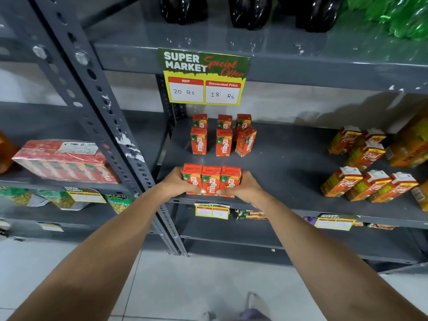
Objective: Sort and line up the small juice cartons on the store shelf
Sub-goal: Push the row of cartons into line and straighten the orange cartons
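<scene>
Three upright orange-red juice cartons (211, 180) sit pressed together between both hands (212, 185).

Both bare arms reached forward and up from the bottom corners, converging toward twelve o'clock. The left forearm ran in from seven o'clock, the right from five o'clock, both nearly straight at the elbow. The left hand (179, 183) was cupped, palm facing three o'clock, its thumb laid across toward the middle with the nail showing. The right hand (243, 187) mirrored it, palm facing nine o'clock, thumb pointing inward. The two thumb tips lay near each other without touching. The remaining fingers of each hand were mostly hidden from view.
</scene>
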A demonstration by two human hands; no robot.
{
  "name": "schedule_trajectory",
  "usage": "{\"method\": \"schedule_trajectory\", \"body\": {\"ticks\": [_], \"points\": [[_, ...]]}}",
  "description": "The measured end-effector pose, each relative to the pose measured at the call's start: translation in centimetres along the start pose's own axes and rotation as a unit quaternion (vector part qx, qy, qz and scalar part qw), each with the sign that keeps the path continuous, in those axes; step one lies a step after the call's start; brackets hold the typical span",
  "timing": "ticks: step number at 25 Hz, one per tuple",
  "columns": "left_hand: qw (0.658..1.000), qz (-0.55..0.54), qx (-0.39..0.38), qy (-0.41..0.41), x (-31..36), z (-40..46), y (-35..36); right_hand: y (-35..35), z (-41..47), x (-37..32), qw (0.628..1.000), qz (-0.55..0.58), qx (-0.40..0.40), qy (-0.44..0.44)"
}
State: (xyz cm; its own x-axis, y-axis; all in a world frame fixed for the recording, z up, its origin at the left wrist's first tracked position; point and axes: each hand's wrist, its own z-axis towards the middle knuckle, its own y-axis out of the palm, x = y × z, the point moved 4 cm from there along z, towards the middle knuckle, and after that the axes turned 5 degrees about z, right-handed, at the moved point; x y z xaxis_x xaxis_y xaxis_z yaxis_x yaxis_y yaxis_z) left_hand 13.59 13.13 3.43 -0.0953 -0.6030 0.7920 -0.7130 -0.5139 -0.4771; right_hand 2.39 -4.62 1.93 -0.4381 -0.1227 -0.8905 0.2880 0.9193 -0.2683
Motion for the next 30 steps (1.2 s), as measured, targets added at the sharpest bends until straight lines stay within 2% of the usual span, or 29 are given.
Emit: {"method": "schedule_trajectory", "body": {"ticks": [13,17,21,23,25,28,30], "points": [[1.0,-0.005,-0.008,0.015,-0.7,-0.4,-0.1,0.8,-0.6,0.2,1.0,-0.024,0.005,0.012],[0.999,-0.026,0.015,0.022,-0.7,-0.9,0.1,0.7,-1.0,0.2,1.0,-0.019,0.002,-0.002],[0.99,-0.093,0.048,0.099,1.6,-1.8,-0.6,-0.3,-2.2,-0.7,0.998,0.028,-0.009,-0.061],[0.985,-0.078,0.059,0.142,3.4,-2.2,-0.9,-1.5,-3.1,-1.3,0.996,0.046,-0.03,-0.073],[0.982,-0.036,0.086,0.164,5.2,-2.4,-1.1,-3.7,-3.8,-1.5,0.996,0.014,-0.039,-0.078],[0.973,0.0,0.129,0.194,8.5,-2.3,0.2,-9.7,-5.5,-0.6,0.995,-0.016,0.023,-0.092],[0.967,0.03,0.116,0.225,11.8,-1.7,3.5,-15.6,-7.5,0.6,0.986,-0.046,0.113,-0.114]]}}
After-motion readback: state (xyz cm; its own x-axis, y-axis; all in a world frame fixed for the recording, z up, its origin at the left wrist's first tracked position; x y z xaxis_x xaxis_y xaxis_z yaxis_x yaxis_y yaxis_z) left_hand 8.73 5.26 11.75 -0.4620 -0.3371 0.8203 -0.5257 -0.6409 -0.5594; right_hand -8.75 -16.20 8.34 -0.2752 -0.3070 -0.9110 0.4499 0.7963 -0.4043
